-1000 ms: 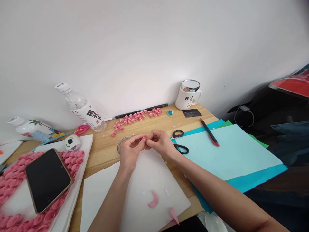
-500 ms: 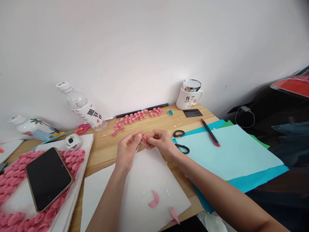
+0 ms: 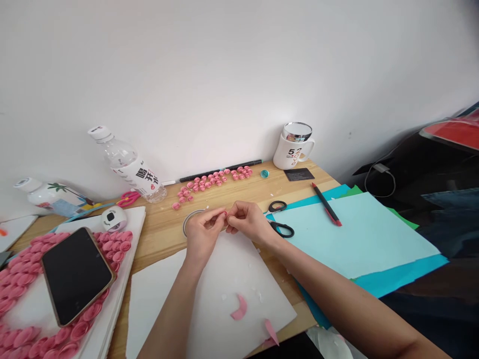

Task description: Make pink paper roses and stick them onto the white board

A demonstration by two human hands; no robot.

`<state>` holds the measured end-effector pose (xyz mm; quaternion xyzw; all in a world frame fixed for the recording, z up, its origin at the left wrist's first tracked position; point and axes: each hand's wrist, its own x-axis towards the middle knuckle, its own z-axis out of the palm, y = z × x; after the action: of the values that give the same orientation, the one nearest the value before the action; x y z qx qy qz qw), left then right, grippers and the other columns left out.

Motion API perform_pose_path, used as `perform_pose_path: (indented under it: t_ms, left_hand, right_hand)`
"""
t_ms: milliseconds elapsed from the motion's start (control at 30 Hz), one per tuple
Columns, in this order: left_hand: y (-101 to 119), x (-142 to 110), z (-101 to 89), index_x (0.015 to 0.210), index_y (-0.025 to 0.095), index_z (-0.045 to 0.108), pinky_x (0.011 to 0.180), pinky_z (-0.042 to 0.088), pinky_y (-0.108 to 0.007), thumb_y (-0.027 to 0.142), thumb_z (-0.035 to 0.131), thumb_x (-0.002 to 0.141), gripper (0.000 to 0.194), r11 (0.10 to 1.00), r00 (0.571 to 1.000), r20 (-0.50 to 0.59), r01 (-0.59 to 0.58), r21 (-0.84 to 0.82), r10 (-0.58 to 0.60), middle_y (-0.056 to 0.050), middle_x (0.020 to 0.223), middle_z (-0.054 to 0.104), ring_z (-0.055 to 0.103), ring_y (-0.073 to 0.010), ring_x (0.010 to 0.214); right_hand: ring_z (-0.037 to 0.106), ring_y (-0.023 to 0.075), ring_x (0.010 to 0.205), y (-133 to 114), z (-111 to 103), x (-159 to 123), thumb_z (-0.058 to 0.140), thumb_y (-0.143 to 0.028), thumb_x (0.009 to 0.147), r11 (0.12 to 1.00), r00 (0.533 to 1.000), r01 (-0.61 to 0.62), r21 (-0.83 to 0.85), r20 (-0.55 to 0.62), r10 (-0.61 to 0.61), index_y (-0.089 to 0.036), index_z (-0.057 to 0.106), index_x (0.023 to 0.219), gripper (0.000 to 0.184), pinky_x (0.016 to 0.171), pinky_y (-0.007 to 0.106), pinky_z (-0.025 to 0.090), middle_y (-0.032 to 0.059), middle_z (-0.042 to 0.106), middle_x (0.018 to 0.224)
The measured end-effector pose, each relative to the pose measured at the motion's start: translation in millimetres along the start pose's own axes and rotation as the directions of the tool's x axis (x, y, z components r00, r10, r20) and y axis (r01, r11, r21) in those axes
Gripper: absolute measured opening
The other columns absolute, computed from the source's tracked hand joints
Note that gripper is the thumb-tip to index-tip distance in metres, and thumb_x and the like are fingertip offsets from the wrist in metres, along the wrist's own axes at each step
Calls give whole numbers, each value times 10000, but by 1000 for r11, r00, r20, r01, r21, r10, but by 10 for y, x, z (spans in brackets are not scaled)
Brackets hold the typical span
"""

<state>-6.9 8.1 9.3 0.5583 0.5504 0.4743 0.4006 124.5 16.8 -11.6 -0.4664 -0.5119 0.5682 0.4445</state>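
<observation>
My left hand (image 3: 203,232) and my right hand (image 3: 248,220) meet above the wooden desk (image 3: 164,234), fingertips pinched together on a small pink paper roll (image 3: 225,214). Only a sliver of the roll shows between the fingers. Just behind my left hand lies a tape ring (image 3: 189,222). Under my wrists lies a white sheet (image 3: 209,289) with pink paper scraps (image 3: 239,307). A row of several finished pink paper rolls (image 3: 209,181) lies near the wall.
Black scissors (image 3: 280,219) lie right of my hands, beside light blue paper (image 3: 355,234) and a red pen (image 3: 325,204). A phone (image 3: 77,274) rests on a white board (image 3: 132,229) ringed with pink rolls. A water bottle (image 3: 127,167) and a mug (image 3: 294,147) stand at the back.
Half a second ago the pink roll showed openly between my hands with the left fingers apart. Now both hands have closed in on it again and it is mostly hidden.
</observation>
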Motion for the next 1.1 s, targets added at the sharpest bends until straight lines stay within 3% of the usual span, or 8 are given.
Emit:
perform_pose_path:
  t_ms: [233, 533, 733, 800, 867, 933, 1000, 1100]
  left_hand:
    - [19, -4, 8, 740, 201, 732, 637, 535, -275, 255, 699, 615, 140, 994, 997, -9, 81, -79, -82, -31, 742, 722, 662, -181, 684]
    - [-90, 18, -13, 762, 200, 743, 685, 527, -291, 296, 700, 645, 156, 998, 1000, -22, 11, -64, -13, -38, 765, 724, 654, -176, 699]
    - [-96, 70, -108, 796, 178, 739, 730, 527, -306, 305, 712, 642, 201, 990, 996, -86, -9, -139, -3, -46, 769, 721, 655, -175, 713]
    - [-100, 91, -151, 808, 175, 736, 737, 526, -306, 307, 709, 648, 209, 989, 992, -123, -37, -144, 19, -45, 773, 719, 653, -171, 705]
    - [-114, 108, -184, 820, 175, 732, 724, 525, -300, 311, 690, 671, 206, 991, 989, -142, -66, -115, 50, -44, 780, 717, 651, -167, 703]
    - [-140, 122, -201, 823, 173, 727, 704, 524, -293, 307, 662, 698, 194, 993, 982, -159, -106, -43, 97, -42, 792, 714, 649, -162, 695]
    - [-178, 128, -204, 810, 171, 723, 695, 518, -287, 286, 629, 725, 171, 981, 964, -187, -173, 91, 187, -43, 821, 712, 647, -158, 702]
    - [-237, 116, -189, 806, 164, 719, 707, 488, -280, 232, 571, 769, 167, 885, 924, -184, -241, 397, 334, -53, 857, 709, 642, -163, 758]
  right_hand:
    - [609, 123, 487, -34, 5, -25, 553, -182, 667, 998, 1000, 24, -63, -15, -25, -178, 498, 625, 69, 496, 223, 488, -23, 595, 488]
    - [587, 100, 465, -4, -11, 12, 600, -224, 685, 997, 1000, 2, 75, 29, -4, -168, 501, 651, 119, 443, 199, 467, -7, 630, 575]
    - [607, 118, 592, 46, -10, 16, 558, -300, 794, 984, 984, 165, -74, 81, -159, -168, 594, 812, 138, 577, 256, 506, 25, 660, 716]
    - [614, 146, 727, 86, -3, 15, 522, -238, 826, 895, 939, 343, -284, 124, -321, -190, 633, 883, 134, 667, 290, 506, 51, 662, 840]
    - [580, 175, 869, 137, 16, 8, 474, -156, 847, 709, 853, 517, -480, 225, -470, -215, 655, 930, 209, 760, 332, 487, 77, 630, 968]
    - [527, 197, 962, 193, 48, -1, 445, -120, 859, 543, 786, 606, -582, 331, -522, -235, 653, 981, 267, 818, 372, 465, 97, 571, 1070]
    - [486, 214, 1010, 234, 80, 1, 461, -122, 856, 461, 770, 623, -632, 389, -506, -246, 633, 1038, 278, 842, 399, 453, 109, 510, 1129]
    - [477, 213, 1027, 209, 66, 35, 478, -85, 817, 476, 812, 560, -678, 336, -477, -228, 586, 1099, 334, 842, 385, 455, 116, 460, 1168]
